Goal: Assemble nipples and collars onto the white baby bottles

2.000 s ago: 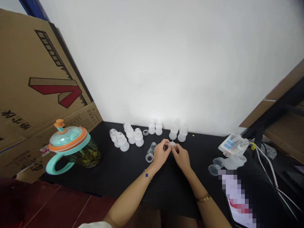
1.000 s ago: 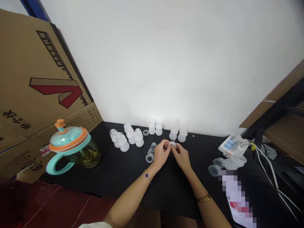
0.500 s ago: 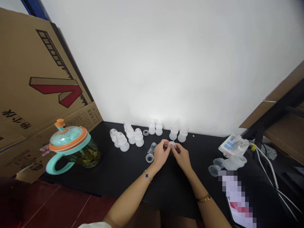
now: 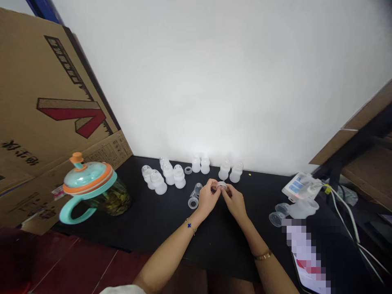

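Between my fingertips is a white bottle collar ring, a little above the black table. My left hand pinches it from the left, and my right hand grips its right side; whether a nipple sits inside it I cannot make out. Left of my left hand lie another collar ring and clear nipple-like pieces. A further ring lies farther back. White bottles stand upright along the wall: a capped group at left, a middle pair, and a right pair just beyond my hands.
A jug with a teal and orange lid stands at left, before a large cardboard box. On the right are clear domed caps, a white device, cables and a phone near the table edge.
Both hands stay in nearly the same place around the collar ring, which has tilted slightly. Nothing else on the table has visibly moved.
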The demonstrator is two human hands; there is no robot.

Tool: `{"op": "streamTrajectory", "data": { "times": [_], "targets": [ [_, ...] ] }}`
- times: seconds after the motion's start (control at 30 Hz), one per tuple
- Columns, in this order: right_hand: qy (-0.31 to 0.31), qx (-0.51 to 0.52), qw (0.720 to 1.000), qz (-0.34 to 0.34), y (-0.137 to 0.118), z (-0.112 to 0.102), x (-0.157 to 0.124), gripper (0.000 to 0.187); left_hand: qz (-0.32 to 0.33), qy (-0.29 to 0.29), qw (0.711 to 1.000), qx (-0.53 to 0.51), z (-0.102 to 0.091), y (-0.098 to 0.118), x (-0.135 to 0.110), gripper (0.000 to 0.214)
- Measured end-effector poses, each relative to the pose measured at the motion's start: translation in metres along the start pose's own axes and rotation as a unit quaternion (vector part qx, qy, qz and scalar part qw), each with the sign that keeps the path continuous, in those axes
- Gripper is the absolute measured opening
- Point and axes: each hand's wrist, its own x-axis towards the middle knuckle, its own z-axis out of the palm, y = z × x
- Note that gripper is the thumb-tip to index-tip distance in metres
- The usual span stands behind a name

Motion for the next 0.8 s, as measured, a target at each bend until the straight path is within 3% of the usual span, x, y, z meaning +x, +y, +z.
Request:
{"op": "streamTrajectory", "data": {
  "times": [0.8],
  "targets": [
    [0.009, -0.060, 0.998, 0.001, -0.0007, 0.0002, -0.0016, 0.030, 0.000, 0.009, 1.000, -0.015, 0.0000, -0.0016, 0.0005, 0.006]
  ]
}}
